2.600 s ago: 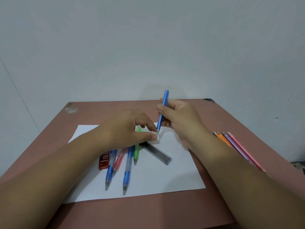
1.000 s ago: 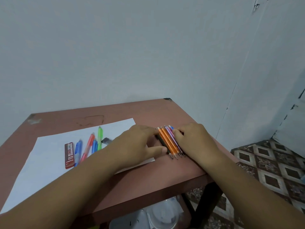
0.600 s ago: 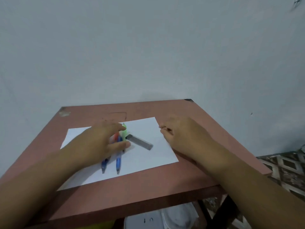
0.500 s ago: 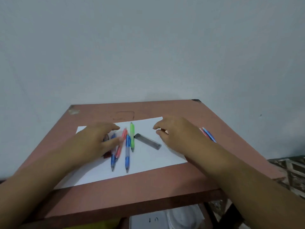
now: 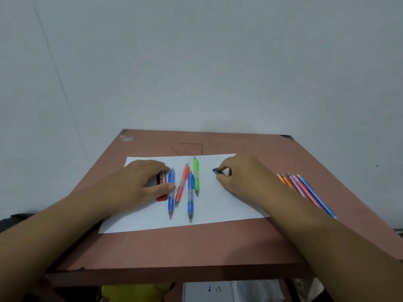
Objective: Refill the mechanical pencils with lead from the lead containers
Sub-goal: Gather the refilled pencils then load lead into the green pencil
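Bench: pinkish-brown top against a pale wall; it carries everything below.
Paper: white sheet at the bench's centre, under the working pencils and both hands.
Left hand: at 9 o'clock on the paper, fingers curled over the red lead box, thumb against the nearest blue pencil; whether it actually grips the box I cannot tell.
Right hand: at 2 o'clock on the paper, fingertips pinching one end of the dark lead case; the rest of the case is hidden under the palm.
Thick pencils: two blue ones, a red pencil and a green pencil lie side by side between the hands, tips toward 6 o'clock.
Slim pencils: a bundle at 3 o'clock, off the paper, touching each other.
Handling: the pencils look light, stiff and smooth, likely to roll; best held at the rubbery grip near the tip. The lead boxes are small, slick plastic, best held by the long sides. The leads themselves would be brittle; tip them out gently.
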